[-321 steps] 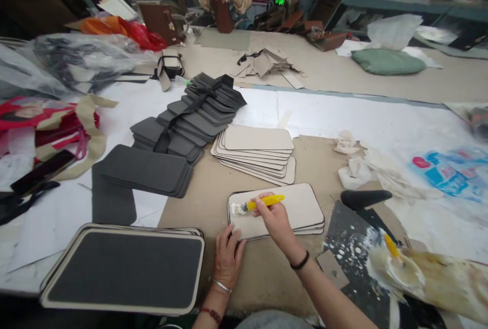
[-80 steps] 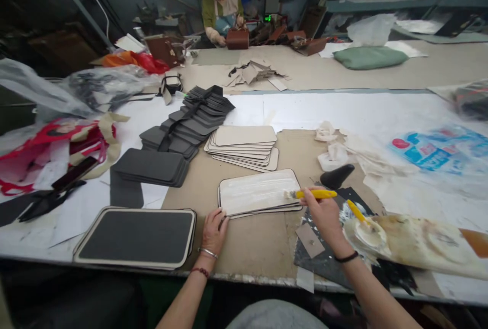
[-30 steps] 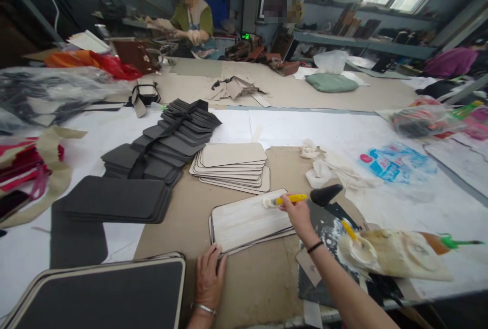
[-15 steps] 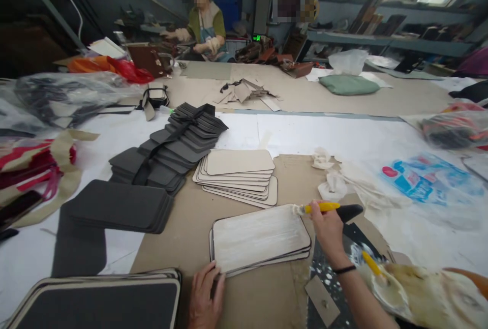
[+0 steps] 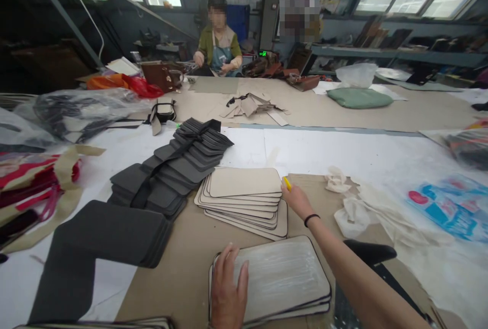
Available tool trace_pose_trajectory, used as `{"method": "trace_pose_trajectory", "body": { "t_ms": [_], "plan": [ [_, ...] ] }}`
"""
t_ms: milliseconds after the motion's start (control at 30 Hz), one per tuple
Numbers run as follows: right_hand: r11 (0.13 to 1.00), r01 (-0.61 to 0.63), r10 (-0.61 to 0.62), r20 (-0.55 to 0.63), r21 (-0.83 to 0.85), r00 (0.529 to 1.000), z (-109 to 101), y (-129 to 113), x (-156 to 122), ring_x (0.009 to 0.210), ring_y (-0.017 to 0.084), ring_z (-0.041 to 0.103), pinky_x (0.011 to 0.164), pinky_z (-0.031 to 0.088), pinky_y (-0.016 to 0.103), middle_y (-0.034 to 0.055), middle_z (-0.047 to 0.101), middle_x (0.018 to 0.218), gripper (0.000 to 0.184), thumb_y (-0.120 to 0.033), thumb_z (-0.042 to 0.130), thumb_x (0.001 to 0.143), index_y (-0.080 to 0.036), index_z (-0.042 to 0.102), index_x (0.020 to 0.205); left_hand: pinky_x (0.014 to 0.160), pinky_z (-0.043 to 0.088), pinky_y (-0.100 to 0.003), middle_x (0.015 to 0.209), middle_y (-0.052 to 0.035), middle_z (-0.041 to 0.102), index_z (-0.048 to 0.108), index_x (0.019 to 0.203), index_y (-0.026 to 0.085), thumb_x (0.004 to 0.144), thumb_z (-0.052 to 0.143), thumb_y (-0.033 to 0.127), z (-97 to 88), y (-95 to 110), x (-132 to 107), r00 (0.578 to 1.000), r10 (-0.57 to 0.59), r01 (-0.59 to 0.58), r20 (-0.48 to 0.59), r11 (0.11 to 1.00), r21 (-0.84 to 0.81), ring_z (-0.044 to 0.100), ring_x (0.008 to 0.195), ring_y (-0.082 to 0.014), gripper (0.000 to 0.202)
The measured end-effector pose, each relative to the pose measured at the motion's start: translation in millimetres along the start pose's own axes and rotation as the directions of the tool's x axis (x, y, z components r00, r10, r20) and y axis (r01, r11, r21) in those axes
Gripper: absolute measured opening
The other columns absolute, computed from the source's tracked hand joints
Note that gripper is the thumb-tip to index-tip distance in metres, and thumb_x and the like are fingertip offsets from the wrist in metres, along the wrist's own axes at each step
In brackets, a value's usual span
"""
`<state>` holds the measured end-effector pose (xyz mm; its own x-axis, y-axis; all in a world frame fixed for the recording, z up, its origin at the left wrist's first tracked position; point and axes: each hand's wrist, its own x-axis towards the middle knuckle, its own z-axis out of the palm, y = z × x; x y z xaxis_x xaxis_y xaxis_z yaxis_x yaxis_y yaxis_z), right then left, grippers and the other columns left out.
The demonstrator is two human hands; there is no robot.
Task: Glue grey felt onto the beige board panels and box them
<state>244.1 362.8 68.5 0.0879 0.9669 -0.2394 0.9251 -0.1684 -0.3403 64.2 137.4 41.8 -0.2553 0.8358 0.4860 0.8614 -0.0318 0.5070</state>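
Observation:
My left hand lies with its fingers stretched over the left edge of a rounded cream panel. That panel tops a small pile and has a whitish, streaky wet coat and a dark edge. Farther up, my right hand is closed on a brush; only a bit of its yellow handle shows, and the bristles are hidden. It is at the right edge of a fanned stack of uncoated cream panels. Left of these lie dark grey panels and a strapped dark bundle.
Brown board covers the near table. Crumpled white cloth and a blue printed plastic bag lie at right. Leather scraps and a green pouch are farther back. A co-worker sits behind the far table.
My right hand, with the brush, has moved from the coated panel to the fanned cream stack. My left hand has slid from the panel's lower corner onto its left side. The view has tilted up.

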Motion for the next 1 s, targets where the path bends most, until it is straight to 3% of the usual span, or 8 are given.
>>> {"method": "trace_pose_trajectory", "body": {
  "t_ms": [133,267,367,467,567,767,933,1000],
  "plan": [
    [1.0,-0.022,0.022,0.056,-0.008,0.998,13.9,3.1,20.4,0.077,0.022,0.061,0.062,0.039,0.026,0.0122,0.066,0.08,0.037,-0.043,0.042,0.081,-0.013,0.062,0.084,0.082,0.049,-0.036,0.104,-0.0106,0.058,0.051,0.105,0.016,0.081,0.047,0.023,23.5,8.9,37.4,0.998,-0.031,0.036,0.054,0.995,-0.089,0.055,0.099,-0.0192,0.025],
    [0.999,-0.024,0.026,0.08,-0.036,0.996,17.8,5.3,23.8,0.08,0.023,0.061,0.062,0.039,0.027,0.0132,0.066,0.085,0.036,-0.041,0.041,0.081,-0.012,0.061,0.089,0.084,0.048,-0.038,0.101,-0.0089,0.058,0.051,0.104,0.018,0.08,0.048,0.02,33.9,4.0,37.7,0.988,-0.083,0.099,0.132,0.987,-0.124,0.054,0.098,-0.0193,0.024],
    [0.994,0.012,-0.004,0.072,-0.107,0.997,13.4,4.2,21.7,0.083,0.026,0.061,0.063,0.04,0.029,0.0163,0.065,0.088,0.041,-0.041,0.034,0.084,-0.011,0.059,0.095,0.08,0.047,-0.037,0.096,-0.0075,0.058,0.051,0.099,0.018,0.077,0.049,0.017,32.5,0.2,40.4,0.971,-0.176,0.194,0.162,0.975,-0.106,0.055,0.092,-0.0187,0.023],
    [0.98,0.085,-0.076,0.055,-0.182,0.996,7.5,1.5,19.9,0.081,0.027,0.062,0.064,0.041,0.032,0.0169,0.065,0.086,0.045,-0.041,0.026,0.086,-0.012,0.058,0.098,0.067,0.046,-0.029,0.074,-0.0024,0.053,0.047,0.075,0.019,0.074,0.047,0.012,26.5,-1.2,58.5,0.928,-0.34,0.351,0.15,0.935,-0.046,0.052,0.072,-0.0151,0.007],
    [0.956,0.159,-0.151,0.051,-0.247,0.987,4.2,-3.0,18.5,0.075,0.027,0.062,0.063,0.041,0.033,0.0165,0.065,0.08,0.048,-0.044,0.023,0.086,-0.012,0.058,0.096,0.058,0.038,-0.023,0.061,0.0024,0.043,0.036,0.062,0.021,0.07,0.042,0.006,18.0,-2.1,85.2,0.876,-0.459,0.465,0.144,0.885,-0.004,0.044,0.059,-0.0115,0.017],
    [0.913,0.279,-0.282,0.034,-0.298,0.959,-1.0,-21.2,3.2,0.066,0.025,0.061,0.057,0.038,0.031,0.0137,0.064,0.071,0.043,-0.043,0.024,0.087,-0.015,0.057,0.086,0.052,0.029,-0.021,0.053,0.0044,0.043,0.044,0.062,0.02,0.073,0.039,0.013,-21.5,-26.8,137.0,0.792,-0.534,0.487,0.295,0.845,0.222,0.04,0.052,-0.0093,0.014],
    [0.91,0.359,-0.368,-0.006,-0.206,0.93,-11.8,-42.8,-31.5,0.059,0.021,0.058,0.052,0.035,0.027,0.0078,0.061,0.061,0.035,-0.041,0.028,0.087,-0.019,0.053,0.08,0.063,0.036,-0.028,0.07,-0.0076,0.058,0.057,0.069,0.016,0.076,0.047,0.032,-84.0,-89.5,149.4,0.76,-0.548,0.394,0.35,0.816,0.422,0.054,0.071,-0.019,0.02],
    [0.908,0.395,-0.4,-0.012,-0.143,0.916,-15.1,-51.5,-50.6,0.056,0.02,0.057,0.051,0.034,0.025,0.0052,0.06,0.059,0.033,-0.042,0.028,0.087,-0.02,0.053,0.08,0.071,0.039,-0.033,0.094,-0.0139,0.058,0.058,0.092,0.016,0.07,0.055,0.042,-101.8,-116.8,140.3,0.724,-0.604,0.371,0.333,0.748,0.55,0.055,0.086,-0.0267,0.035]
  ]
}}
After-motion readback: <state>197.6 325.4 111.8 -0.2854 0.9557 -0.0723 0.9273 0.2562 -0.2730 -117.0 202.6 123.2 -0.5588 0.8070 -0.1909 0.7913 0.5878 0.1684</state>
